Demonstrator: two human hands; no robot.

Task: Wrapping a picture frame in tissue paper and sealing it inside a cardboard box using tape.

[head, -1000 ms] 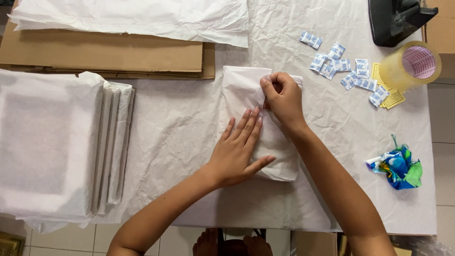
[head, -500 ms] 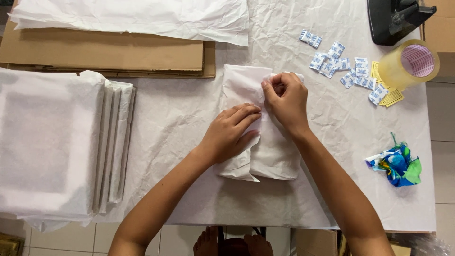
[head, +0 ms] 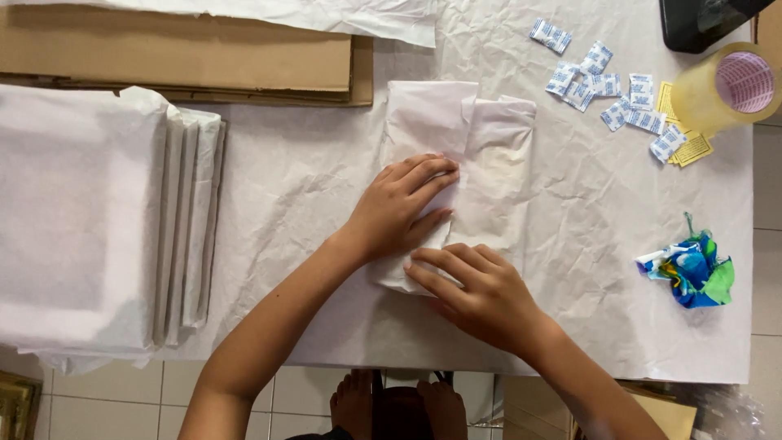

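Your left hand (head: 399,208) lies flat, grip open, on the white tissue-wrapped bundle (head: 489,163) at the middle of the paper-covered desk (head: 301,187); your right hand (head: 481,297), fingers also spread and holding nothing, presses its near end. Small blue-and-white sachets (head: 607,81) and a tape roll (head: 725,94) lie well apart.

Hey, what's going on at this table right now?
A person is pressing both hands on a bundle wrapped in white tissue paper in the middle of a paper-covered table. The left hand lies flat on its folded side, and the right hand presses down its near end. A stack of wrapped packages sits to the left, flat cardboard at the back. Small blue-and-white sachets, a roll of clear tape and a crumpled colourful wrapper lie to the right.
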